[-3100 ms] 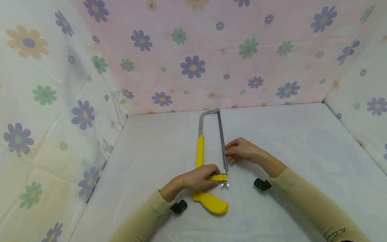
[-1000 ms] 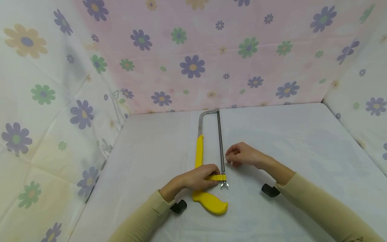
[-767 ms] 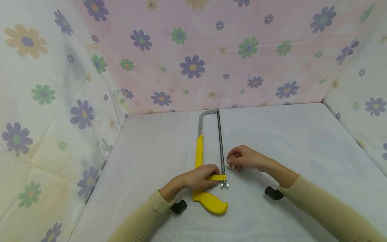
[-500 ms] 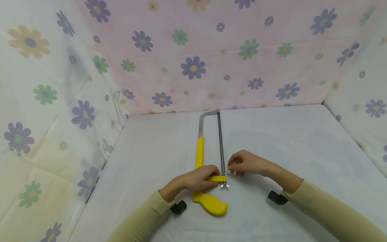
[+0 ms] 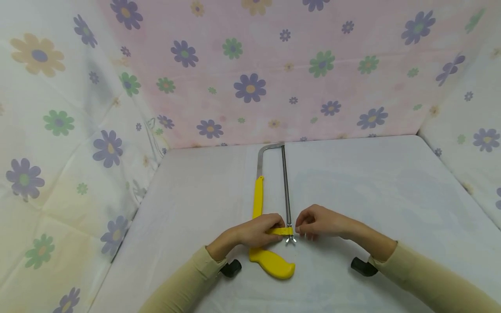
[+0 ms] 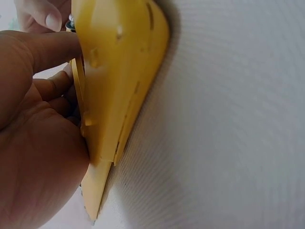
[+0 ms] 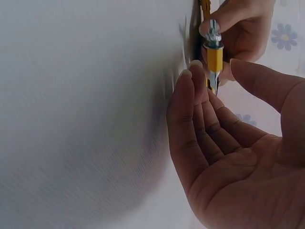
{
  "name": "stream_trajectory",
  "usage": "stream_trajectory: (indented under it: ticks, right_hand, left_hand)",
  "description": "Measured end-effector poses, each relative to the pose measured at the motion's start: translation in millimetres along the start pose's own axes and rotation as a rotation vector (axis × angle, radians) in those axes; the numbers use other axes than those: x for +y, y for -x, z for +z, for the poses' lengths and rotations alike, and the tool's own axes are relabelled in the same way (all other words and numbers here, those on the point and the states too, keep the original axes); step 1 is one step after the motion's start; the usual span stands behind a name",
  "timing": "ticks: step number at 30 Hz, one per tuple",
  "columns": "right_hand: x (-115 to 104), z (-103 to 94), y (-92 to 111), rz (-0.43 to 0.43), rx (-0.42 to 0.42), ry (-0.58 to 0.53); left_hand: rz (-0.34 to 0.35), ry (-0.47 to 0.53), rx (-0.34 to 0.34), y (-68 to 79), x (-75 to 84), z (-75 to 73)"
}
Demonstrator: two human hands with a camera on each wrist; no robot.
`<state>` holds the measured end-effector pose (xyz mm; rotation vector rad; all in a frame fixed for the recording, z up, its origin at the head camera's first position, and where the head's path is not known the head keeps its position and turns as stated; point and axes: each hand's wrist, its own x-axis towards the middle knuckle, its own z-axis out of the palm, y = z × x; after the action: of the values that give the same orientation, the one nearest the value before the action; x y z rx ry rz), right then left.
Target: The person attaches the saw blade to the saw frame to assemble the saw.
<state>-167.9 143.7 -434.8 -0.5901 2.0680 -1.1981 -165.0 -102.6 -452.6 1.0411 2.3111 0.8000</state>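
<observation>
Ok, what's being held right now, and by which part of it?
The hacksaw, pinched by the left grip at its yellow crosspiece, near the wing nut. The right grip holds nothing.

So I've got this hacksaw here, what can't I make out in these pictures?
Head view: part of the yellow frame, hidden under the left hand.
Head view: any teeth on the blade, too small.
Head view: the right sleeve, cut off by the picture's edge.
Left wrist view: the yellow handle, cut off at the top.
</observation>
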Motion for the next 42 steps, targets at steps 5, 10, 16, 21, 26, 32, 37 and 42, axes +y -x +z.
stream_trajectory:
  ticks: [5, 10, 16, 21, 26, 32, 37, 42]
  right_hand:
    - [3, 7.7, 2, -0.014, -0.025, -0.017]
    - [1, 11.7, 5, -0.023, -0.041, -0.019]
    - [1, 15.9, 5, -0.019, -0.053, -0.025]
    - [2, 19.0, 4, -0.027, -0.065, -0.019]
    - [2, 19.9, 3, -0.055, -0.074, 0.001]
    - [3, 20.6, 2, -0.066, -0.076, 0.010]
    - [2, 21.3, 2, -0.058, -0.075, 0.002]
    - [1, 21.4, 3, -0.057, -0.072, -0.007]
  left_hand:
    - [0.012, -0.008, 0.005, 1.0, 0.8, -1.0]
    - [0.024, -0.014, 0.009, 1.1, 1.7, -1.1]
    - [0.034, -0.014, 0.009, 0.6, 0.4, 0.0]
    - [0.047, -0.023, 0.012, 0.4, 0.0, -0.1]
    - [0.040, -0.026, 0.013, 0.0, 0.3, -0.5]
    - [0.045, -0.029, 0.012, -0.2, 0.6, -0.5]
    - [0.049, -0.027, 0.012, -0.4, 0.1, 0.1]
    - [0.049, -0.028, 0.010, 0.2, -0.3, -0.3]
